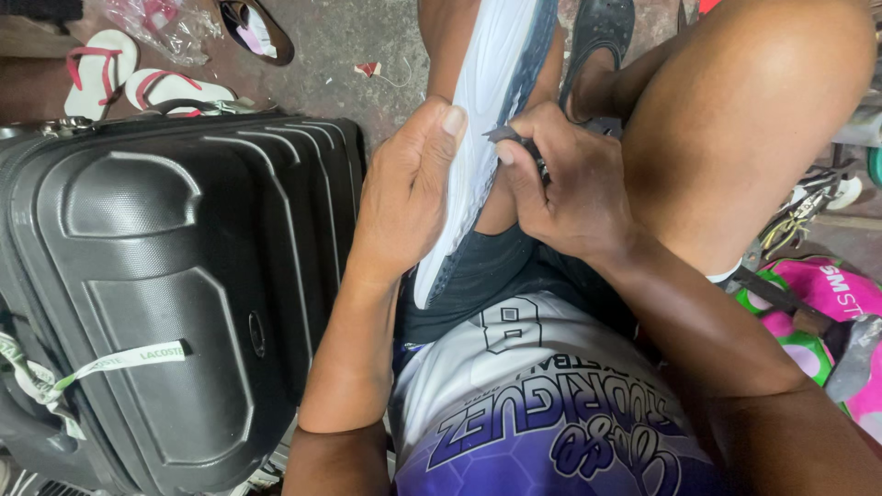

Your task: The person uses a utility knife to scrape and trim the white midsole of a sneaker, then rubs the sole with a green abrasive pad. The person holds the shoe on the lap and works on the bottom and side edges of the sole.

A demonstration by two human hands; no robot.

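A sports shoe point(487, 110) with a white sole and dark blue upper rests sole-up between my knees, heel toward my lap. My left hand point(404, 197) grips its left side, thumb pressed on the white sole. My right hand point(574, 188) is closed around a small dark tool point(514, 140) whose tip touches the sole's right edge beside my left thumb. What kind of tool it is cannot be made out. My right thigh point(735, 119) rises on the right.
A black hard-shell suitcase point(156, 285) stands close on the left. White sandals with pink straps point(119, 78) and a plastic bag point(165, 23) lie on the concrete floor behind it. A pink and green bag point(827, 303) and loose items sit at right.
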